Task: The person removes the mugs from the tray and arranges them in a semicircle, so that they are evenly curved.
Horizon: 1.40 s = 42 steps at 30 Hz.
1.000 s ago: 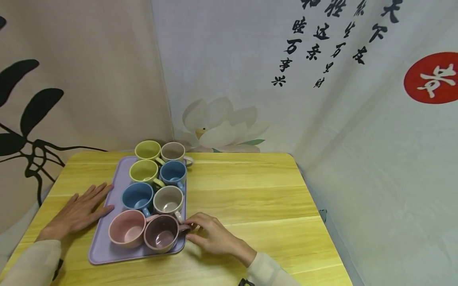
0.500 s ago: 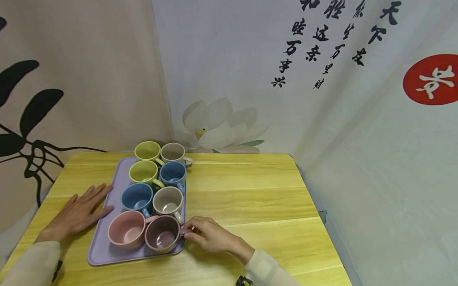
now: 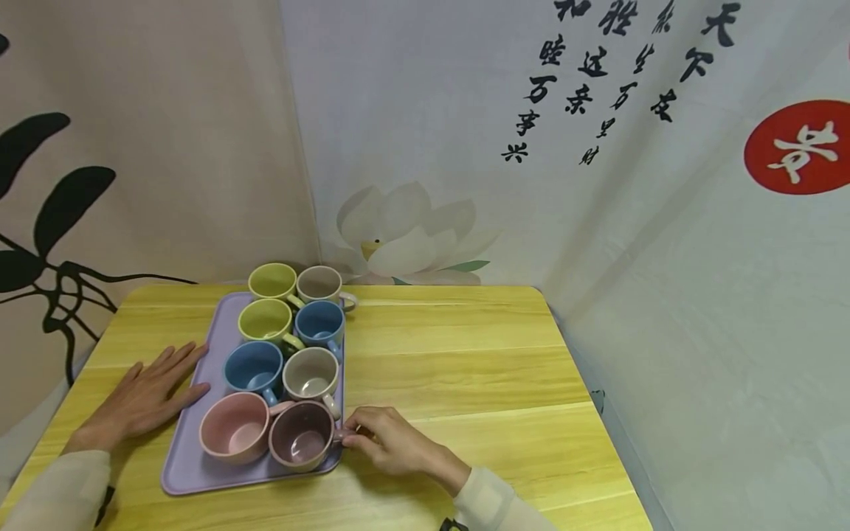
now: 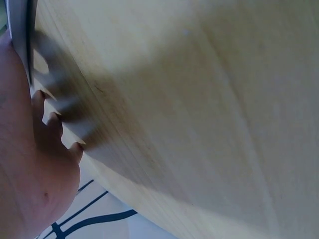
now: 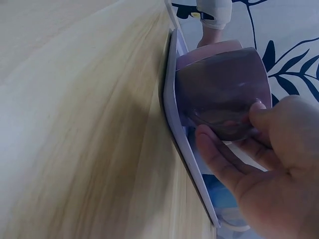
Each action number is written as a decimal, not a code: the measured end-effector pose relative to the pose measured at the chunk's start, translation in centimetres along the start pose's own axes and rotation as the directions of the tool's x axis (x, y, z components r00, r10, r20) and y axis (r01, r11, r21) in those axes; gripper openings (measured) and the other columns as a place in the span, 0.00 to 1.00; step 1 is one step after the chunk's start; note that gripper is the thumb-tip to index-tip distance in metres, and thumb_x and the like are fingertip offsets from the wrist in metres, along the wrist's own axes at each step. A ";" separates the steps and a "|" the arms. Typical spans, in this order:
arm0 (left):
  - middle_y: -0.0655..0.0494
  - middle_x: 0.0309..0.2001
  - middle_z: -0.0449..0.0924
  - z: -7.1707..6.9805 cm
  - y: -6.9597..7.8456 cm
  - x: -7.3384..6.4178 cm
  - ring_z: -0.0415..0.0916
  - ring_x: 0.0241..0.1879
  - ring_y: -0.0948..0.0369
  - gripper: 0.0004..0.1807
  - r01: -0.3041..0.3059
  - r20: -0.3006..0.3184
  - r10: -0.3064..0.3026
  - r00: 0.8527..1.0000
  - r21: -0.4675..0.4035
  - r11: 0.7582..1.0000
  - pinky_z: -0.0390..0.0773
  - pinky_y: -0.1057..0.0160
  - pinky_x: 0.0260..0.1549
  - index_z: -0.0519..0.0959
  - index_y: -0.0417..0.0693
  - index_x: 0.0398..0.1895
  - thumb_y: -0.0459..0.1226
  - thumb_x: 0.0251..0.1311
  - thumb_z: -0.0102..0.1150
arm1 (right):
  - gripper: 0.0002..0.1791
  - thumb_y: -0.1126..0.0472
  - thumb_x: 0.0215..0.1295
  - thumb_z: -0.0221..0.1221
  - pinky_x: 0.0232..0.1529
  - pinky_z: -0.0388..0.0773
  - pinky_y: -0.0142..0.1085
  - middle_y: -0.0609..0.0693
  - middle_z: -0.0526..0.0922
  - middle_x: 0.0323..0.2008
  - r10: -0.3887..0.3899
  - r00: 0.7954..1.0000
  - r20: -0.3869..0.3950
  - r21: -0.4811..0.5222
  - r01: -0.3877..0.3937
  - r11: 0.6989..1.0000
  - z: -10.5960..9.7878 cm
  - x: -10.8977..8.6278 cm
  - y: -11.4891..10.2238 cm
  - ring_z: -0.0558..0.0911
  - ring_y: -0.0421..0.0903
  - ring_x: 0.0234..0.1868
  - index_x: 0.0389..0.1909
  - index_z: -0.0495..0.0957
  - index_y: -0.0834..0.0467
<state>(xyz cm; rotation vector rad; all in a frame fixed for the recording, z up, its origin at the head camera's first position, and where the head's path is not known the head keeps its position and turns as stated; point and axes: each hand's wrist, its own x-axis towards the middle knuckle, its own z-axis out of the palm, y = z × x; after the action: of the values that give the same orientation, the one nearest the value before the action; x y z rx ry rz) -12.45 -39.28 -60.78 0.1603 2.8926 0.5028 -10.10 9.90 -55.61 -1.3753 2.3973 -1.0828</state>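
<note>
On the lilac tray [image 3: 184, 466] stand several mugs in two columns. My right hand [image 3: 396, 442] pinches the handle of the dark purple mug [image 3: 301, 436] at the tray's near right corner. The right wrist view shows thumb and fingers at that mug's [image 5: 222, 87] handle side, with its base at the tray rim. A pink mug [image 3: 234, 429] sits directly left of it, and a grey-white mug [image 3: 310, 374] just behind. Across the tray, my left hand [image 3: 142, 402] lies with spread, straight fingers, their tips touching the tray's left edge.
Farther back on the tray are two blue mugs, one the left blue mug [image 3: 254, 367], two green mugs and a beige mug [image 3: 320, 286] at the back edge. The wooden table [image 3: 458, 354] extends right of the tray. A printed cloth [image 3: 425, 110] hangs behind it.
My right hand has closed in on the purple mug's handle, and that mug has shifted very slightly right. The left hand stays at the tray's edge.
</note>
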 end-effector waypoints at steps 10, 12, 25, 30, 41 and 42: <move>0.26 0.91 0.45 0.0 0.2 -0.1 0.38 0.88 0.21 0.51 0.003 -0.001 -0.003 1.000 0.006 1.000 0.36 0.10 0.77 0.43 0.56 0.96 0.70 0.84 0.44 | 0.06 0.60 0.85 0.63 0.51 0.81 0.16 0.49 0.93 0.44 -0.016 1.000 -0.025 0.009 0.016 1.000 -1.0 -1.3 -0.4 0.84 0.29 0.44 0.50 0.86 0.57; 0.26 0.91 0.45 0.0 0.2 -0.1 0.38 0.88 0.21 0.51 0.004 -0.003 -0.004 1.000 0.005 1.000 0.36 0.10 0.77 0.43 0.56 0.96 0.70 0.84 0.44 | 0.06 0.59 0.85 0.62 0.50 0.80 0.15 0.49 0.92 0.44 -0.011 1.000 -0.018 0.021 0.011 1.000 -1.4 -1.6 -0.5 0.82 0.27 0.43 0.51 0.86 0.57; 0.26 0.91 0.44 0.1 0.1 -0.1 0.36 0.88 0.21 0.51 0.000 -0.004 0.000 1.000 0.001 1.000 0.36 0.10 0.77 0.42 0.56 0.96 0.69 0.84 0.44 | 0.06 0.62 0.85 0.62 0.56 0.89 0.27 0.52 0.93 0.43 0.038 0.999 -0.008 0.180 -0.036 0.983 -4.5 -4.7 0.0 0.85 0.27 0.46 0.50 0.86 0.58; 0.27 0.91 0.44 0.2 0.1 0.0 0.36 0.89 0.21 0.50 -0.004 -0.011 0.004 1.000 -0.001 1.000 0.36 0.10 0.77 0.42 0.56 0.96 0.69 0.84 0.44 | 0.06 0.62 0.86 0.61 0.59 0.91 0.33 0.54 0.92 0.45 0.082 0.996 -0.026 0.233 -0.074 0.970 -6.0 -6.3 0.6 0.91 0.38 0.47 0.50 0.86 0.58; 0.27 0.91 0.44 0.3 -0.1 0.1 0.35 0.89 0.21 0.51 -0.013 -0.013 0.012 1.000 -0.008 1.000 0.35 0.09 0.76 0.42 0.57 0.96 0.70 0.84 0.44 | 0.06 0.64 0.84 0.61 0.46 0.95 0.43 0.57 0.93 0.45 0.180 0.968 -0.173 0.265 -0.130 0.955 -8.3 -9.4 3.0 0.95 0.55 0.43 0.51 0.86 0.59; 0.27 0.91 0.44 0.3 -0.1 0.2 0.35 0.89 0.21 0.51 -0.013 -0.013 0.013 1.000 -0.011 1.000 0.35 0.09 0.76 0.42 0.58 0.96 0.70 0.84 0.44 | 0.06 0.64 0.84 0.62 0.46 0.95 0.44 0.57 0.93 0.45 0.204 0.961 -0.186 0.270 -0.150 0.951 -8.5 -9.6 3.1 0.95 0.55 0.43 0.51 0.86 0.59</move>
<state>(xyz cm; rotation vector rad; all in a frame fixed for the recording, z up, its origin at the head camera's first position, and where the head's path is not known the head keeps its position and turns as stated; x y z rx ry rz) -12.57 -39.26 -61.16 0.1753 2.9030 0.5238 -10.93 22.89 -53.43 -0.9834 2.3605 -1.4894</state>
